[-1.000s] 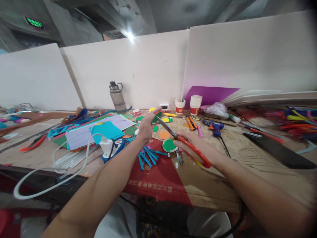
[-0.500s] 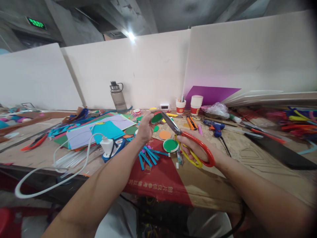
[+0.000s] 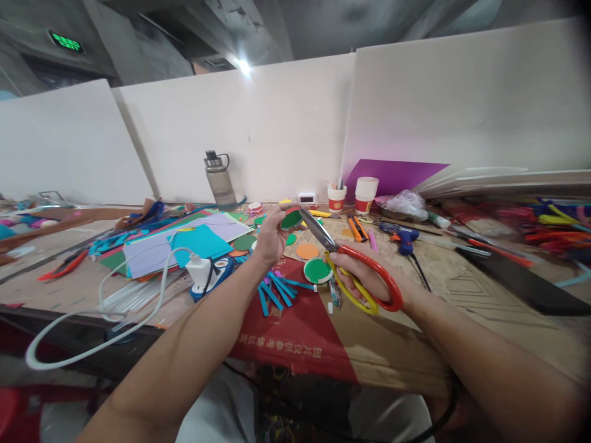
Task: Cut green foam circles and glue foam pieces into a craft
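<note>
Between the fingers of my left hand [image 3: 271, 237] is a small green disc [image 3: 291, 219] with a red edge, held up above the table. My right hand [image 3: 364, 274] grips a pair of scissors [image 3: 325, 237] with one red and one yellow handle. The blades point up and left, their tips at the disc's right edge; whether they touch it I cannot tell. Below the hands lies a round white-rimmed piece with a green face [image 3: 317, 271]. Blue paper strips [image 3: 279, 292] are heaped to its left, and an orange paper circle [image 3: 307, 251] lies behind it.
Coloured paper sheets [image 3: 201, 243] and a white plug [image 3: 199, 271] with a looping cable are at the left. A grey bottle [image 3: 220, 181] stands at the back. Paper cups [image 3: 366, 195], an orange cutter [image 3: 357, 229] and a blue glue gun [image 3: 404, 237] are at the right.
Almost nothing differs. The scissors' handles have shifted very slightly to the right and down, while the disc stays in my left hand.
</note>
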{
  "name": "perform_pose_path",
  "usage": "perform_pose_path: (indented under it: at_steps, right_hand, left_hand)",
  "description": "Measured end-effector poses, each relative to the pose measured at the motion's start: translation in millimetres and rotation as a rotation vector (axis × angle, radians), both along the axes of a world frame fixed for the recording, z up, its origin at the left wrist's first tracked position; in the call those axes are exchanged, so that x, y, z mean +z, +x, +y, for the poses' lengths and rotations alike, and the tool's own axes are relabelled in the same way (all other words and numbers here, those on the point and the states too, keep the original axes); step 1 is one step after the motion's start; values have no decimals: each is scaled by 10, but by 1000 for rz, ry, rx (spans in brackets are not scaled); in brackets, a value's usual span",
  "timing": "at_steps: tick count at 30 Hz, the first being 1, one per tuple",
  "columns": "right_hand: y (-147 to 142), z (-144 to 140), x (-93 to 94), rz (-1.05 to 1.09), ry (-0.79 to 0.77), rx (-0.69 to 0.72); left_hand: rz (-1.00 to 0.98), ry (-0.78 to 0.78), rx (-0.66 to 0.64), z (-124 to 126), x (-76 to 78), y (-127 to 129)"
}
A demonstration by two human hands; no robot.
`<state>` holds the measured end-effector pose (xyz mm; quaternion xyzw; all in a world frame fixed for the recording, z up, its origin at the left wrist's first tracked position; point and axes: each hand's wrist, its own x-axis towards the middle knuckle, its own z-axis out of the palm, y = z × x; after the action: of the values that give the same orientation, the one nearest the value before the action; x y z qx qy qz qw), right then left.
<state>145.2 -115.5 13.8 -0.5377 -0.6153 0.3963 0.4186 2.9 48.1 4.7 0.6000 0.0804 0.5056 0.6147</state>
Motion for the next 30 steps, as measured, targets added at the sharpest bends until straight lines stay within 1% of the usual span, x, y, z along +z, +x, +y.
perform_pose_path:
  at_steps: [6, 12, 16, 22, 30]
  right_hand:
    - [13, 3, -11, -9, 7, 34]
    - [6, 2, -16, 42, -4, 42]
    - [-3, 1, -9, 54, -5, 50]
    - [-4, 11, -11, 75, -13, 49]
    - [-12, -1, -29, 84, -38, 18]
  left_hand:
    - [-16, -4, -23, 6, 0, 0]
    - [-20, -19, -23, 2, 0, 0]
    - [-11, 3, -17, -5, -6, 2]
    - [3, 10, -8, -15, -13, 4]
    - [-3, 18, -35, -62, 10, -3]
